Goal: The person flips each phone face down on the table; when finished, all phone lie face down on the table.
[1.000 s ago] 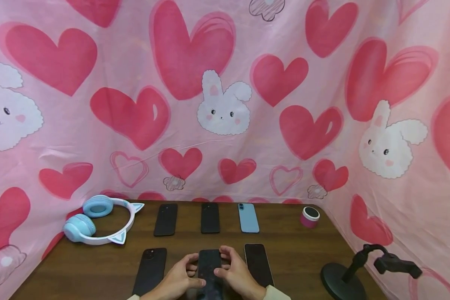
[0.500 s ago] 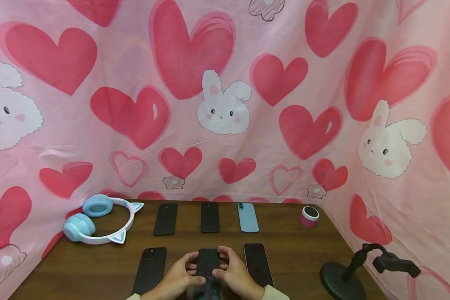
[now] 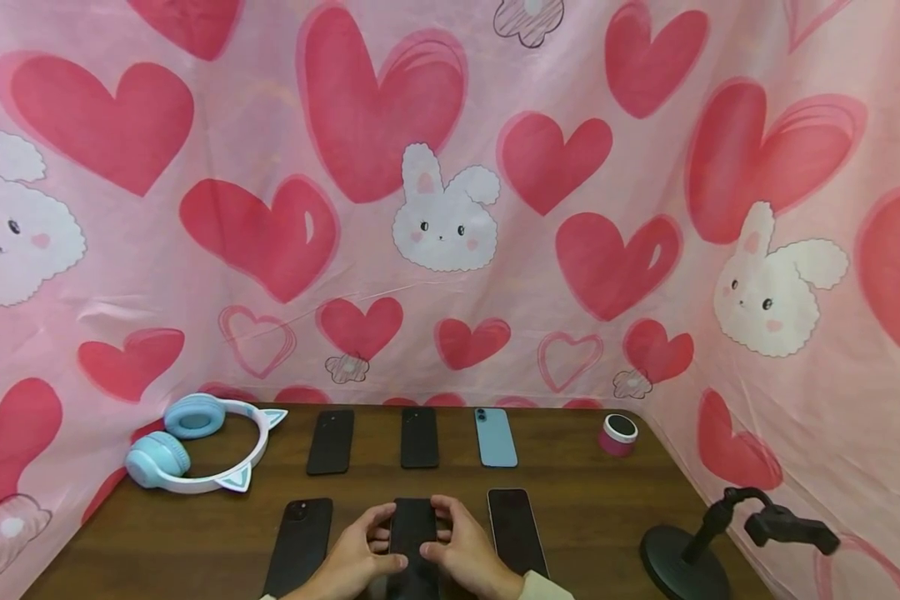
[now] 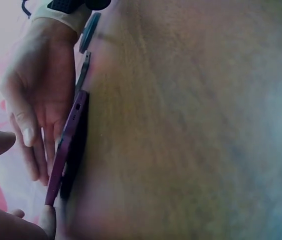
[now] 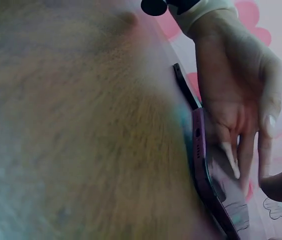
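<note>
A phone [image 3: 414, 542] with a dark, glossy face up is held between both hands at the table's near middle. The wrist views show its purple side edge [image 4: 67, 145], lifted at a slant off the wood. My left hand [image 3: 352, 554] grips it along the left side, its thumb at the near left edge. From the right, my right hand [image 3: 471, 554] holds it, the thumb on the face and the forefinger at the far corner. A black phone [image 3: 298, 542] lies left of the hands, and another with a dark screen [image 3: 518, 533] lies to the right.
Behind, two black phones [image 3: 331, 442] and a light blue phone [image 3: 497, 437] lie in a row. Cat-ear headphones [image 3: 247, 458] are at the back left, a pink-and-white round container [image 3: 618, 435] at the back right. A black stand [image 3: 686, 562] occupies the right front.
Both hands and the held phone have shifted slightly left. The pale reflections on its face have faded to darker. The other phones lie as before.
</note>
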### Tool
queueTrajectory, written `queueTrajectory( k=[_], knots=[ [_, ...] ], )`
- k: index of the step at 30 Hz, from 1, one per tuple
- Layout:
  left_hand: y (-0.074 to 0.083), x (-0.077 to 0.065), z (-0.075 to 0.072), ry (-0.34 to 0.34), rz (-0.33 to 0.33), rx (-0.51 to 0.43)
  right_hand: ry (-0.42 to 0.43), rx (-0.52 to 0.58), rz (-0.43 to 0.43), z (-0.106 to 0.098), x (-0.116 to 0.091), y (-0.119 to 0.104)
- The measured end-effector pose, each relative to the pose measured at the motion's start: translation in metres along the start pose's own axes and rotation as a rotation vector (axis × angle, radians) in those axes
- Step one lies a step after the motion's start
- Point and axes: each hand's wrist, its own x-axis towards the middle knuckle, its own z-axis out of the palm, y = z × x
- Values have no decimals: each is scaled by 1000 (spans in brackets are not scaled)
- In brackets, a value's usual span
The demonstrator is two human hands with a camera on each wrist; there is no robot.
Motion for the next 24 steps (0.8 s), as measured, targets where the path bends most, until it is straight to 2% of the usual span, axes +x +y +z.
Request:
queueTrajectory(
  k=[7,15,19,24],
  knots=[
    [8,-6,-4,-5,80,-2,7,-13,-20,6,1,-1],
    [13,-7,-8,12,92,17,-32,33,-31,12,2,-3],
    [14,-9,-8,4,109,-25,-44,81,-21,12,2,-4],
    [17,-10,-7,-61,152,-145,-95,162,-12,11,4,-2]
  ],
)
